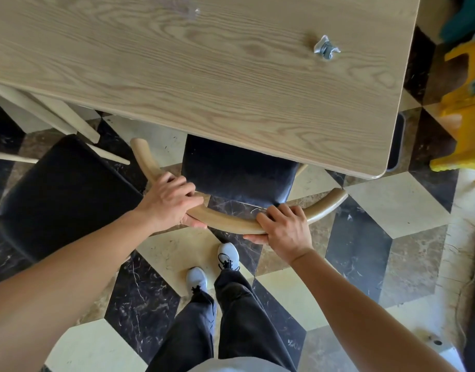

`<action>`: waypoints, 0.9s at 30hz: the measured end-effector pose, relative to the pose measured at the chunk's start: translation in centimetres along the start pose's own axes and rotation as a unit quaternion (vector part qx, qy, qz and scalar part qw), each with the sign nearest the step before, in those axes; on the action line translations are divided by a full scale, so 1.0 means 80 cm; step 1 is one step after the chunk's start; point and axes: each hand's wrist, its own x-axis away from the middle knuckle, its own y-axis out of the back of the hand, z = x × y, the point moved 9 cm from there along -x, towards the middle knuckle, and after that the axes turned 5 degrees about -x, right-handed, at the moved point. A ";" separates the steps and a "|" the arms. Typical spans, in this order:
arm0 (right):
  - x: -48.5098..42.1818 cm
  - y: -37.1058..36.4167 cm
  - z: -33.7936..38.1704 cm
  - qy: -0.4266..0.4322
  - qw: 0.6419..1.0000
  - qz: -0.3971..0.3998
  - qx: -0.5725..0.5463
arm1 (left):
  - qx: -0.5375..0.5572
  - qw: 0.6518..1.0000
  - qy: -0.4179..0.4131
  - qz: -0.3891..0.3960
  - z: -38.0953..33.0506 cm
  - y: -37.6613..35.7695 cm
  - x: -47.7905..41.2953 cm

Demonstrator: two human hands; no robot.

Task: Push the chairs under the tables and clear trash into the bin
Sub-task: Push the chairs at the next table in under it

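A chair with a curved wooden backrest [231, 222] and a black seat [239, 173] stands in front of me, the seat partly under the light wooden table [177, 63]. My left hand [171, 202] grips the left part of the backrest rail. My right hand [284, 226] grips its right part. A crumpled silver wrapper [326, 47] lies on the table near its right end. A second chair with a black seat [64, 194] stands to the left, out from under the table.
A yellow plastic object [462, 103] stands on the floor past the table's right end. A dark bin edge [396, 143] shows beside the table's corner. My two feet in white shoes [212, 267] stand on the chequered tile floor behind the chair.
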 end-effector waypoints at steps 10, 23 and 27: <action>-0.001 -0.005 -0.006 0.022 0.998 0.048 -0.019 | 0.022 1.000 -0.004 0.022 -0.005 0.001 -0.005; 0.001 -0.007 -0.009 -0.071 0.975 0.209 0.003 | -0.052 0.972 0.078 0.213 -0.012 0.001 0.003; 0.005 -0.004 -0.002 -0.161 0.939 0.304 0.004 | -0.034 0.957 0.180 0.224 -0.021 0.032 0.018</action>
